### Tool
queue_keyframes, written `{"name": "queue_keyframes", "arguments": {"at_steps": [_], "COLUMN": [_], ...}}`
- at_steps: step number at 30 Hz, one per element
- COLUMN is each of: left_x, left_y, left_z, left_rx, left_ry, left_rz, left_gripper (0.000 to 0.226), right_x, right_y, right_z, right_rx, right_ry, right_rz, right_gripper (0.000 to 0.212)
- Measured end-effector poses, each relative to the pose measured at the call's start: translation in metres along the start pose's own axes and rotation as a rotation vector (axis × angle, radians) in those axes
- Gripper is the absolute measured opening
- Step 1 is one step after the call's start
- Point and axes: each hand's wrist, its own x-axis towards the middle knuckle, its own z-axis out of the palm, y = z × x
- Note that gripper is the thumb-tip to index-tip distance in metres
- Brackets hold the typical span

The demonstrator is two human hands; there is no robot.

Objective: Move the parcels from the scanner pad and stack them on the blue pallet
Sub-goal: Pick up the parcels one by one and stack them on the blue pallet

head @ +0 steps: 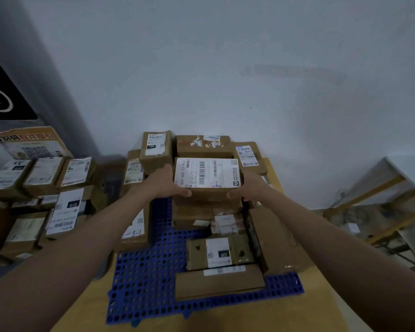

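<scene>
Pale grey wall is filling the upper half of the head view, and below it a blue pallet with a perforated top is lying on a tan surface. Both arms are reaching forward over the pallet. The left hand and the right hand are gripping a brown parcel from opposite sides, thumbs curling round its near lower edge, fingers wrapping its ends. This parcel is carrying a large white shipping label with barcodes on its top face, and it is sitting at the top of a stack of parcels toward the back of the pallet; whether it is resting on the stack or hovering just above it cannot be told. Behind it, more cardboard boxes are standing against the wall, among them a taller box at the left and a wide box with torn tape marks. Nearer the camera, a small parcel marked 220 is lying on a flat carton at the pallet's front. To the left, off the pallet, a separate pile of labelled boxes is crowding the floor, one label reading 010. At the far right, a yellow-framed rack is standing, blurred.
</scene>
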Motion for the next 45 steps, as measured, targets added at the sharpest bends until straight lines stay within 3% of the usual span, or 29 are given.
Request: {"name": "queue_keyframes", "arguments": {"at_steps": [9,19,24,32,39,45], "left_x": [0.07,0.139,0.154,0.155,0.128,0.073], "left_y": [0.02,0.021,0.018,0.011,0.011,0.006], "left_z": [0.0,-0.007,-0.001,0.009,0.004,-0.01], "left_rx": [-0.084,-0.001,0.06,0.02,0.056,0.122], "left_ry": [0.078,0.069,0.057,0.082,0.125,0.025], "left_rz": [-0.014,-0.098,-0.13,-0.135,-0.147,-0.163], "left_gripper": [0.068,0.054,0.045,0.044,0.067,0.06], "right_x": [0.093,0.177,0.198,0.198,0.168,0.12], "right_y": [0.025,0.026,0.034,0.042,0.029,0.008], "right_z": [-0.012,-0.016,-0.006,0.007,0.002,-0.007], "right_rx": [0.106,0.04,0.091,0.127,0.006,-0.147], "right_ry": [0.097,0.012,-0.031,0.023,0.058,0.081], "right_rz": [0.021,-0.104,-0.058,0.034,0.106,0.07], "right_gripper": [0.057,0.048,0.044,0.042,0.07,0.065]}}
